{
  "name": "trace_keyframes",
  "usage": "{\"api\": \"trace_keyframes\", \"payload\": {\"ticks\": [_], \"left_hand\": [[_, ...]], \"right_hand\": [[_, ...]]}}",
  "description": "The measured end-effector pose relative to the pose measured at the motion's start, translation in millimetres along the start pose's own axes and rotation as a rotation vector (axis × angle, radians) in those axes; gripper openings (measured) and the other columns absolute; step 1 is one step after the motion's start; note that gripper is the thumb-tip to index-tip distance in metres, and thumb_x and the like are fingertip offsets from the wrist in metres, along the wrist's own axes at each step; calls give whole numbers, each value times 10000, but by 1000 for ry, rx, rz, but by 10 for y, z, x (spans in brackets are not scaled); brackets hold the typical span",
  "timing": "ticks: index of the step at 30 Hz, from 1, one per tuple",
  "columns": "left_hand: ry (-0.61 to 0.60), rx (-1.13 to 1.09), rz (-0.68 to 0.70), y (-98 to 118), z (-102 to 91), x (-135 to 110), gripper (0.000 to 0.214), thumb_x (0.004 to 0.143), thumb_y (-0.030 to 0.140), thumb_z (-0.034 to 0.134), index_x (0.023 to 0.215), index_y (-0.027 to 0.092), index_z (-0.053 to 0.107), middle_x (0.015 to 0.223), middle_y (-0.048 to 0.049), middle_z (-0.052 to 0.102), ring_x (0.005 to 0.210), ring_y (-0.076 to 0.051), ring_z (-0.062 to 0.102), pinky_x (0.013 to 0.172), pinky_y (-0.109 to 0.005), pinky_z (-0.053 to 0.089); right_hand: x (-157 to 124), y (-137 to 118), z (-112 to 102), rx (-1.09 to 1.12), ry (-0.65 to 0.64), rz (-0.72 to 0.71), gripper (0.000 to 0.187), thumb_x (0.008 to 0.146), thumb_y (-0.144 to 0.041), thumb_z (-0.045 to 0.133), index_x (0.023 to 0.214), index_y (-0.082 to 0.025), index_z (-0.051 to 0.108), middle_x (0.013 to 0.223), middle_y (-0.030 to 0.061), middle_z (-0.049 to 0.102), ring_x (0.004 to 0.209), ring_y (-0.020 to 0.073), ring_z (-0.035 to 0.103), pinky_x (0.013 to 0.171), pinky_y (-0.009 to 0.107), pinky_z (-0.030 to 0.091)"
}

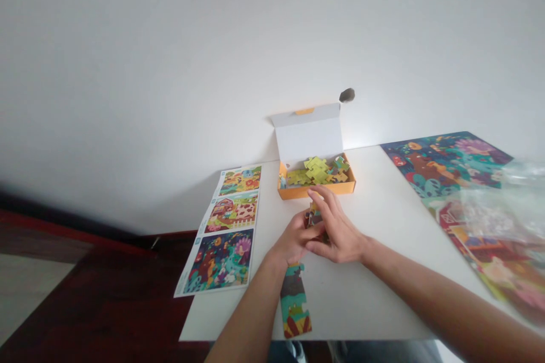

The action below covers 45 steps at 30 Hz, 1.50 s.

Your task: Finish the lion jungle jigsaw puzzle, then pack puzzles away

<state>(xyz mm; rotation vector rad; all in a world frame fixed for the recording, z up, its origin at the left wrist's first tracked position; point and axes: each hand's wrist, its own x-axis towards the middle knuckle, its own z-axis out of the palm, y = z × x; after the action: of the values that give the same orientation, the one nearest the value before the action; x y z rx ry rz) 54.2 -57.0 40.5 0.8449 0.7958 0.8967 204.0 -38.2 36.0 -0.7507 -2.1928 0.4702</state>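
Note:
My left hand (293, 240) and my right hand (336, 226) meet over the white table (383, 289), just in front of an orange box (317, 188). Together they hold a small cluster of joined puzzle pieces (315, 216) between the fingers. The right hand's fingers lie over the pieces, and the left hand pinches them from the left. A strip of joined pieces (294, 302) lies on the table under my left forearm, reaching the near edge. The open box holds several loose greenish pieces (317, 170), and its white lid (309, 135) stands up against the wall.
A printed sheet with three pictures (223, 231) lies at the table's left edge. Finished puzzle pictures (447, 161) cover the right side, partly under a clear plastic bag (502, 210). A white wall stands behind, and a dark red floor shows to the left.

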Motion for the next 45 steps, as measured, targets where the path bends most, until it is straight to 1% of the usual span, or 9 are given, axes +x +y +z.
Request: {"api": "trace_keyframes", "payload": {"ticks": [14,18,21,25,28,31,34,39,45], "left_hand": [[21,118,9,-59,39,19,203,713,252,756,868,170,654,710,8,586,663,-134,527,604,-250,427],[148,136,148,185,-14,120,250,727,283,740,918,151,647,770,-24,633,696,-150,591,654,-277,517],[293,200,308,513,-70,347,436,752,321,712,1146,175,594,957,-58,682,828,-181,644,757,-341,567],[453,827,509,913,-130,683,600,747,319,728,1293,173,529,1185,-114,660,1088,-259,626,1019,-473,459],[627,1450,466,1018,-194,752,551,815,320,672,1324,166,527,1377,-163,554,1296,-321,486,1148,-633,179],[780,1734,327,881,-308,647,290,947,346,479,1048,172,687,1286,-151,622,1243,-321,528,1127,-691,120],[755,1787,289,577,-445,486,430,978,436,410,855,155,712,1226,-173,650,1149,-327,593,1099,-683,220],[780,1686,535,229,-578,375,363,972,396,444,1166,159,639,1457,-181,475,1335,-320,455,1094,-566,343],[758,1611,579,260,-673,456,314,954,374,479,1091,164,670,1413,-145,540,1316,-334,478,1088,-545,372]], "right_hand": [[-23,-50,-44,29,97,-36,799,848,-572,468,1488,-160,228,1480,209,282,1388,382,280,1073,612,310],[-85,-170,-30,25,107,-144,441,814,-381,535,1224,-219,547,1132,133,555,1120,307,530,944,524,436],[-105,-356,44,111,-121,-305,375,825,-430,570,1124,-213,638,1022,102,607,1021,258,567,904,448,464],[-118,-557,155,134,-429,-382,756,709,-662,676,1352,-282,558,1489,142,399,1375,372,343,1080,542,323],[-141,-545,181,98,-588,-352,818,706,-685,683,1426,-352,481,1598,111,255,1449,414,210,1133,614,173],[-147,-441,177,96,-647,-265,794,765,-677,634,1453,-322,458,1587,111,295,1453,410,205,1152,611,100],[-118,-348,177,87,-629,-181,774,793,-674,599,1447,-280,474,1558,118,345,1444,411,217,1161,590,97],[-45,-286,200,16,-541,-70,812,744,-716,614,1395,-238,533,1457,128,450,1348,381,334,1133,524,226],[-43,-217,238,-170,-422,168,863,657,-767,650,1321,-221,577,1360,144,489,1235,377,376,1053,529,326]]}}
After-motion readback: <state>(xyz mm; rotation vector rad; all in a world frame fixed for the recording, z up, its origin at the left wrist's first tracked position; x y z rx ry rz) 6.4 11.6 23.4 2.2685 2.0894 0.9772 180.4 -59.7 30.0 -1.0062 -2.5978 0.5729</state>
